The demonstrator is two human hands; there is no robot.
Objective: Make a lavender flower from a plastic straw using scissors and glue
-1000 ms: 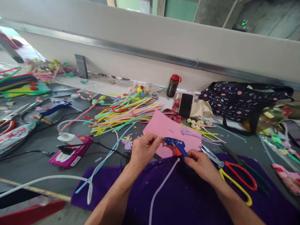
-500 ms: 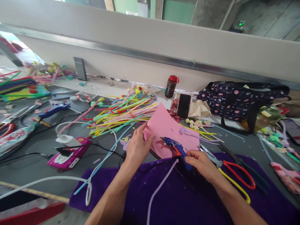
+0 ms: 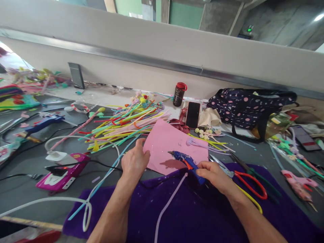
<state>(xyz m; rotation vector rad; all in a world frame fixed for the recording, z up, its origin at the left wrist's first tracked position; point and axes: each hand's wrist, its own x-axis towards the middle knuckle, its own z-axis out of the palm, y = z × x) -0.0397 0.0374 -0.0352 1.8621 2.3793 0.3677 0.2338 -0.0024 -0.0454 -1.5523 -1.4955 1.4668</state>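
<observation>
My right hand (image 3: 212, 173) is wrapped round the handle of a blue hot glue gun (image 3: 186, 160). The gun's nozzle points left over a pink sheet (image 3: 162, 141), which lies on the table. Beside the sheet's left edge is my left hand (image 3: 135, 160), thumb apart from the fingers; its lower fingers are hidden and nothing shows in it. On the sheet's right side rests a small lilac pipe-cleaner piece (image 3: 194, 141). A single lilac pipe cleaner (image 3: 168, 204) runs over the purple cloth (image 3: 141, 216) between my forearms.
Bundled coloured pipe cleaners (image 3: 121, 130) lie behind my left hand. Left is a magenta power strip (image 3: 63, 173) with cables. Red-handled scissors (image 3: 250, 184) lie right of my right hand. A bottle (image 3: 179, 94), phone (image 3: 193, 114) and patterned bag (image 3: 243, 108) stand at the back.
My left hand has let go of the pink sheet's left edge and shifted left. The sheet, lifted before, now lies flatter. My right hand still holds the glue gun. The view has swung slightly right.
</observation>
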